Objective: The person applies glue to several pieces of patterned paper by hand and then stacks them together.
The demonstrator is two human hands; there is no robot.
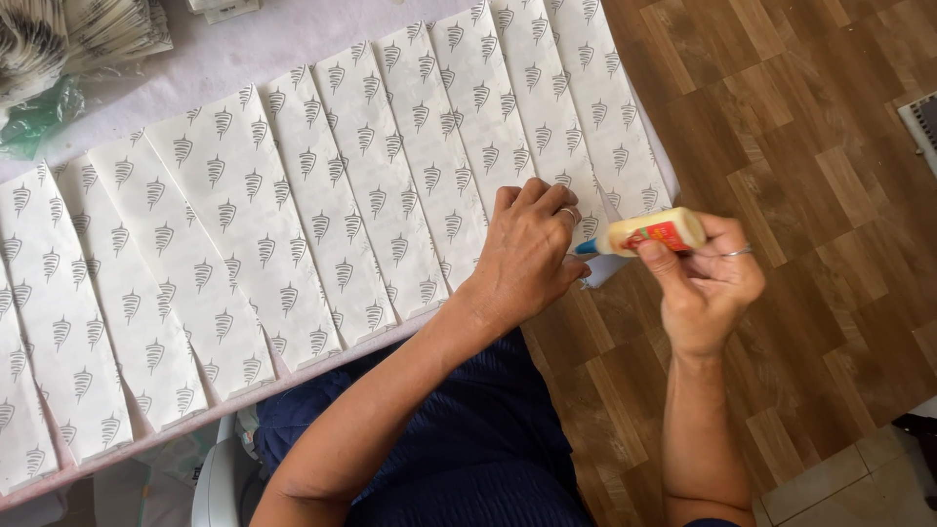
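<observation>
My right hand (705, 283) grips a small pale glue bottle (656, 231) with a red label and a blue tip, held sideways with the tip pointing left. That tip touches the lower edge of the rightmost white paper sheet (610, 117). My left hand (529, 252) lies flat on the same sheet's lower end, fingers bent, a ring on one finger. Several overlapping white paper sheets (322, 205) printed with grey leaf-like marks fan out in a row across the table (224, 59).
A stack of printed paper (68, 34) and a green plastic scrap (34, 115) sit at the far left corner. Brown wood-pattern floor (810, 195) lies to the right. My lap in dark blue cloth (468, 439) is below the table edge.
</observation>
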